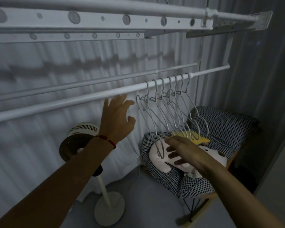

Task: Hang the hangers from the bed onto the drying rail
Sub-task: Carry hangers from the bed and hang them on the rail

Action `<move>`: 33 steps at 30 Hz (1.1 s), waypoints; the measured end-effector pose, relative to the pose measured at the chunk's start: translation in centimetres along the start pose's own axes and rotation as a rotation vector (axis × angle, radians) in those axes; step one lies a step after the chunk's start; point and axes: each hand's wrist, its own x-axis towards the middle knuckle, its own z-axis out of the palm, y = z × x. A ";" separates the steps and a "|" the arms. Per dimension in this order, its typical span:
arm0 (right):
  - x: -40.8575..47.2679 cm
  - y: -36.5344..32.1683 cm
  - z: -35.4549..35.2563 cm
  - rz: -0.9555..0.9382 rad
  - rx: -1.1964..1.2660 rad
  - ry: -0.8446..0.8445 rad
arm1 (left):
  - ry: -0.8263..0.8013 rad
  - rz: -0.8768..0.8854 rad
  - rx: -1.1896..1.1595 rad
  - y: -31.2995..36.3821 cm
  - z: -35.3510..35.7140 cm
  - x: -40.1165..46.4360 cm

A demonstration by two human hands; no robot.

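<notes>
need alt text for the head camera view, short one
A cluster of white hangers hangs on a white drying rail. The left hand reaches open just below the rail; the right hand is open by their lower ends, above a checkered chair holding plush toys.

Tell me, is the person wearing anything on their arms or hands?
Both forearms are bare, with no sleeves and no gloves. The left hand has a thin red string bracelet around its wrist, with a small yellowish bead on it. The right hand shows nothing worn at all: no ring, watch or band is visible.
</notes>
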 end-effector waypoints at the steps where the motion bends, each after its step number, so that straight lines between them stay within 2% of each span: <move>1: -0.1 0.1 -0.2 -0.038 0.014 0.027 | 0.001 -0.005 -0.101 1.2 0.4 -0.8; 5: -0.9 1.3 -0.4 -0.193 0.081 0.108 | -0.089 -0.094 -0.467 5.9 1.7 -4.5; 10: -4.4 4.4 0.4 -0.205 0.132 0.235 | -0.214 -0.091 -0.678 10.0 2.3 -8.2; 13: -8.2 7.3 0.7 -0.187 0.078 0.381 | -0.308 -0.029 -0.776 12.6 3.3 -9.9; 18: -17.4 13.0 0.2 -0.019 0.019 0.621 | -0.461 0.121 -0.902 19.6 4.6 -15.5; 23: -28.1 18.3 -1.1 0.157 -0.033 0.840 | -0.696 0.291 -0.982 27.7 4.0 -22.4; 29: -45.2 27.2 -1.3 0.363 0.055 1.146 | -0.962 0.614 -0.943 39.6 -1.4 -33.6; 33: -59.3 34.9 0.5 0.566 0.151 1.319 | -1.104 0.834 -0.889 49.6 -5.7 -44.5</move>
